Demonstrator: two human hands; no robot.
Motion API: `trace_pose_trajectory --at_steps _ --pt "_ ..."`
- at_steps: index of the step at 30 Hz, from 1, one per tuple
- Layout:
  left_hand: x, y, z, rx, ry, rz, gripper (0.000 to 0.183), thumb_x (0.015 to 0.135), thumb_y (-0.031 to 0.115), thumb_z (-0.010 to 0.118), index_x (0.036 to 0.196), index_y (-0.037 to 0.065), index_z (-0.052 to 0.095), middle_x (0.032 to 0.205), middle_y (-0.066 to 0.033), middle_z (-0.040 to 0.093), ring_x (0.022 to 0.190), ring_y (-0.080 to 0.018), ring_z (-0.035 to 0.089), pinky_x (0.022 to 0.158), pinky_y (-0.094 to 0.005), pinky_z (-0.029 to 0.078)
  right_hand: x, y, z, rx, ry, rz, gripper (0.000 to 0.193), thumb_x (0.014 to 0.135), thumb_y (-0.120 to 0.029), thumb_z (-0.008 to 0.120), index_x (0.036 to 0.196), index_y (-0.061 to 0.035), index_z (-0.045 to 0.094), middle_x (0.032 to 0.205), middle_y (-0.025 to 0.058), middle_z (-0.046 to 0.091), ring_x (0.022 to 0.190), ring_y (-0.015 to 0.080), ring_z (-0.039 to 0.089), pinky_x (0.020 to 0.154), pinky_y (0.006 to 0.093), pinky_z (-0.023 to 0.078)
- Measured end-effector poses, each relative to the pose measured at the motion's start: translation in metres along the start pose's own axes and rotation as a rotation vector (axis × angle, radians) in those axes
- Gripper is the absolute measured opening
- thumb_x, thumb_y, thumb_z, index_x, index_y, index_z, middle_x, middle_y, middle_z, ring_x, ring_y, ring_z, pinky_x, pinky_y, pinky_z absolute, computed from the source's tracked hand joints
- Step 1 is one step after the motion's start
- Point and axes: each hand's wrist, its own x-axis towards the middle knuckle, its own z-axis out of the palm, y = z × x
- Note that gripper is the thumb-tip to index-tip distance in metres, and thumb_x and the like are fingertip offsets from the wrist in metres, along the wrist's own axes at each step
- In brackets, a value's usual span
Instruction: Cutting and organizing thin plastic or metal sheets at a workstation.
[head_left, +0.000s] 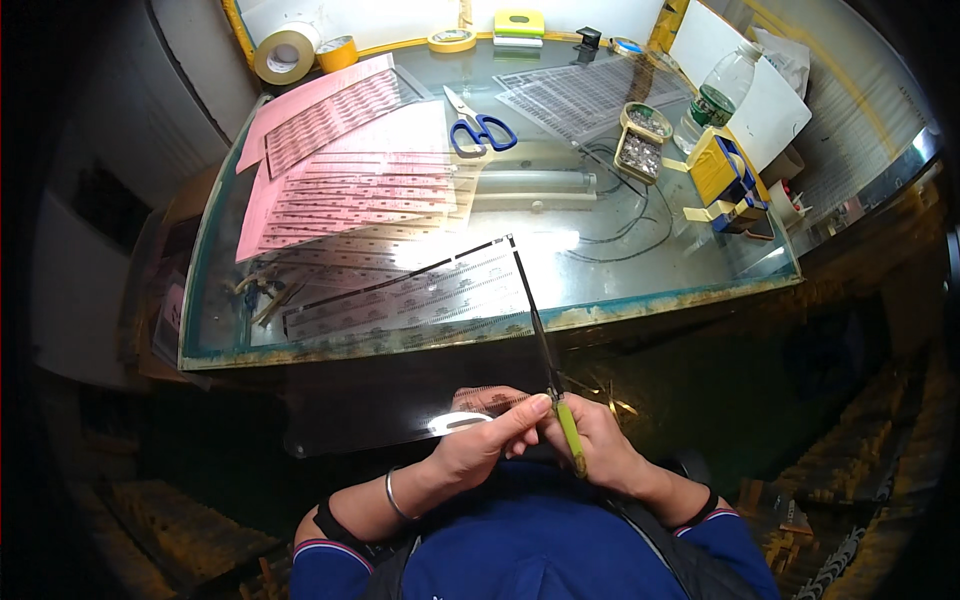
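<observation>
- Film sheet (430,295), transparent, dark-bordered, printed in rows; its far part over the bench (690,290), its near part past the front edge, before the person.
- Left hand (478,440): grip closed on the film sheet near its near right corner; bracelet (396,495) at the wrist.
- Right hand (607,445): grip wrapped about a green-handled tool (571,438), its slender dark end pointing away along the film's right border; exact type cannot be told.
- Scissors (482,134), blue-handled, lying apart, blades slightly parted.
- Pink sheets (262,212), far left, with printed films over them.
- Grey printed sheets (560,100), toward the back.
- Two-part container (638,158) of small bits, right.
- Clear bottle (718,92), green-labelled, behind the container.
- Tape dispenser (712,160), yellow and blue, right edge.
</observation>
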Motion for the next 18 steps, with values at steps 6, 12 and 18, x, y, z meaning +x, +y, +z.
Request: trace_pose_trajectory --at_steps 6,12,18 --pt "-0.001 -0.005 0.0 0.013 -0.013 -0.016 0.019 0.082 0.02 0.062 0.078 0.002 0.061 0.063 -0.0014 0.057 0.052 -0.0041 0.049 0.046 -0.0154 0.038 -0.003 -0.003 -0.002 0.051 -0.048 0.134 0.024 0.086 -0.02 0.054 0.076 0.0021 0.051 0.061 0.0085 0.052 0.058 0.0127 0.05 0.053 0.0284 0.042" --pt "-0.005 -0.009 0.006 0.045 -0.067 -0.055 0.017 0.083 0.019 0.06 0.08 0.003 0.061 0.061 -0.0012 0.055 0.052 -0.0059 0.049 0.045 -0.0166 0.037 0.001 0.009 -0.003 -0.043 0.034 -0.07 0.022 0.084 -0.018 0.056 0.079 0.0029 0.052 0.067 0.0127 0.055 0.063 0.015 0.054 0.057 0.0285 0.044" --pt "-0.006 -0.011 0.005 0.116 -0.055 -0.061 0.018 0.083 0.02 0.06 0.079 0.002 0.062 0.062 -0.002 0.056 0.052 -0.006 0.05 0.045 -0.0169 0.037 0.001 0.0 -0.007 -0.077 0.044 -0.071 0.023 0.082 -0.018 0.058 0.089 0.0047 0.055 0.073 0.0133 0.057 0.069 0.0129 0.054 0.061 0.0282 0.044"
